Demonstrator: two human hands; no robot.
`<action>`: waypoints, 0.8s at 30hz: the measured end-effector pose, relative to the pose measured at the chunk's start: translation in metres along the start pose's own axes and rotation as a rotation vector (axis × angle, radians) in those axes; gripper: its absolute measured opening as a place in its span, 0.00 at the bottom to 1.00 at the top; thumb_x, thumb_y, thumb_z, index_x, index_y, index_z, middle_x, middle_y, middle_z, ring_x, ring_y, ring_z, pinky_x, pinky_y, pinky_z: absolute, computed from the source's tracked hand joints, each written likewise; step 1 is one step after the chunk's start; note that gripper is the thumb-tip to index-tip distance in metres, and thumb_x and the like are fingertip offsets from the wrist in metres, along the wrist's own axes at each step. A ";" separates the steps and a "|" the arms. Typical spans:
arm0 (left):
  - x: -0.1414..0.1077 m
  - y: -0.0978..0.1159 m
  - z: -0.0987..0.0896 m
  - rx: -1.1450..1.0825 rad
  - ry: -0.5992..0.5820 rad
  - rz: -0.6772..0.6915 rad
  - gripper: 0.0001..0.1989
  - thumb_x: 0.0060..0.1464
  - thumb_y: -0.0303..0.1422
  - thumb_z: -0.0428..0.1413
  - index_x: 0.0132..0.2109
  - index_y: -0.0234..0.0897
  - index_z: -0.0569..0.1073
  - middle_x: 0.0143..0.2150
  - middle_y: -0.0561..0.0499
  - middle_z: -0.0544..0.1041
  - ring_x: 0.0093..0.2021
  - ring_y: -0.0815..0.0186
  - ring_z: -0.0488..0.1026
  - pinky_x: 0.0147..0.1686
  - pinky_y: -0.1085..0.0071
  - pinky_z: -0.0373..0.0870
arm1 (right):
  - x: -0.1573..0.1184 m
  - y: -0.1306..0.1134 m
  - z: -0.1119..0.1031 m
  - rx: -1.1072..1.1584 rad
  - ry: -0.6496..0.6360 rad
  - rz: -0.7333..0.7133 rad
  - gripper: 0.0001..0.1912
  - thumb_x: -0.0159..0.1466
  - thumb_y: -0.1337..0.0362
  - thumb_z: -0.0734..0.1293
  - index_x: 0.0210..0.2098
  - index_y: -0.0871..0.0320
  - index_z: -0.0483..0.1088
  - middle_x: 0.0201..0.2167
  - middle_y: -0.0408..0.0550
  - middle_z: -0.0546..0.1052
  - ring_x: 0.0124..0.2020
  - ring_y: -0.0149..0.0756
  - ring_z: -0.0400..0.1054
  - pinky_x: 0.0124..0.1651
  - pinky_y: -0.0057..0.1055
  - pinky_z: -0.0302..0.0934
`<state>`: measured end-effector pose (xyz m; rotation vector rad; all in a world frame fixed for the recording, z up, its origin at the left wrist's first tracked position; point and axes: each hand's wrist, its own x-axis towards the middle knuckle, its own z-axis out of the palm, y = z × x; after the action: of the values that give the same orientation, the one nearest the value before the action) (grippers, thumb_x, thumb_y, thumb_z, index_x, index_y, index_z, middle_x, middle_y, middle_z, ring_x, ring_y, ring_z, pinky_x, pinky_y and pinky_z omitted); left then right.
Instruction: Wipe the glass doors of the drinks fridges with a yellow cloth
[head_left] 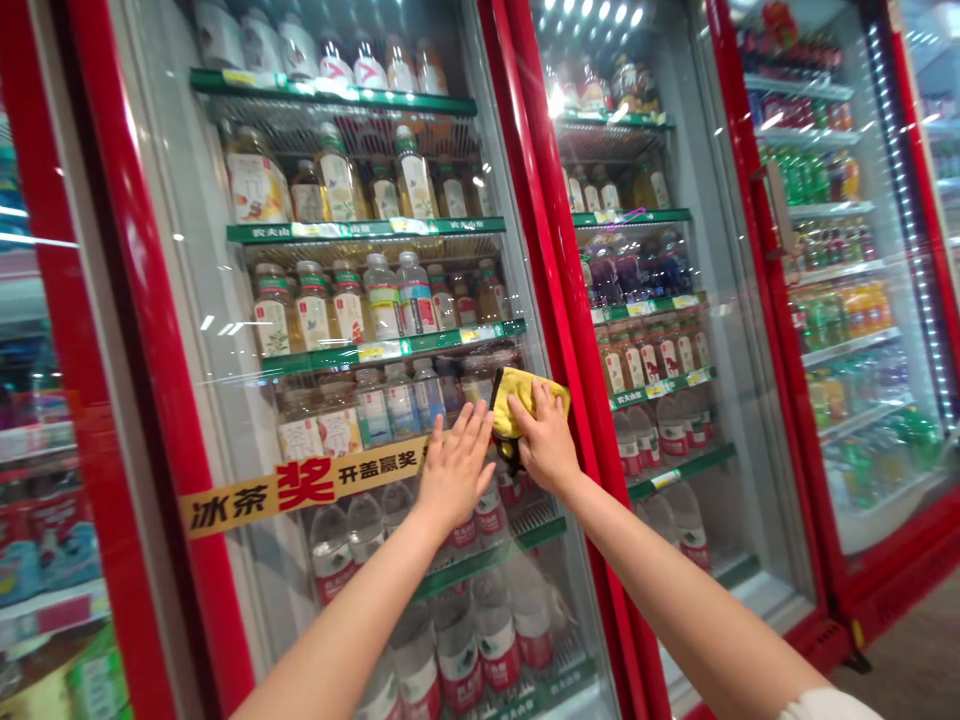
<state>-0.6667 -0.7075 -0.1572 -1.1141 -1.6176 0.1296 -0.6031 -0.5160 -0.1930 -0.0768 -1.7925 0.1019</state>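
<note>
Head view: we are holding a yellow cloth (517,392) in our right hand (549,438), our left hand (454,473) lying open, perhaps risking peeling the banner (304,484) beside it by rubbing sideways.

Green-edged middle shelf (322,358) carries row of tea bottles (310,310). Next shelf above middle shelf (360,229): large jug (255,180) at one end, more bottles (340,180) alongside. Topmost above middle shelf (435,102): white bottles (298,45), others beside. Second below middle shelf (536,537): red-labelled water bottles (330,555). Lowest below middle shelf (562,687): larger water bottles (459,650), upright.
</note>
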 end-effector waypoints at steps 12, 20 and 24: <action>-0.010 -0.001 0.009 -0.066 -0.021 0.063 0.42 0.65 0.41 0.54 0.77 0.39 0.43 0.78 0.46 0.48 0.78 0.56 0.44 0.76 0.49 0.32 | -0.017 -0.001 -0.014 -0.121 -0.128 -0.132 0.22 0.69 0.72 0.62 0.57 0.46 0.75 0.64 0.49 0.73 0.61 0.45 0.67 0.64 0.46 0.59; 0.034 0.036 0.013 -0.093 -0.003 0.117 0.36 0.66 0.41 0.51 0.76 0.38 0.51 0.78 0.48 0.47 0.78 0.58 0.43 0.75 0.49 0.26 | -0.033 0.047 -0.054 -0.267 0.256 -0.031 0.21 0.71 0.70 0.61 0.54 0.42 0.77 0.64 0.44 0.74 0.65 0.45 0.63 0.69 0.54 0.49; 0.060 0.037 0.022 -0.074 0.011 0.177 0.33 0.68 0.40 0.48 0.75 0.38 0.52 0.78 0.49 0.48 0.78 0.59 0.44 0.75 0.49 0.27 | -0.027 0.067 -0.040 -0.226 0.182 0.020 0.25 0.70 0.72 0.58 0.60 0.45 0.73 0.67 0.46 0.71 0.67 0.45 0.61 0.67 0.52 0.56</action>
<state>-0.6599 -0.6348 -0.1450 -1.3127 -1.5224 0.1805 -0.5585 -0.4516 -0.2176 -0.2584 -1.6153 -0.0913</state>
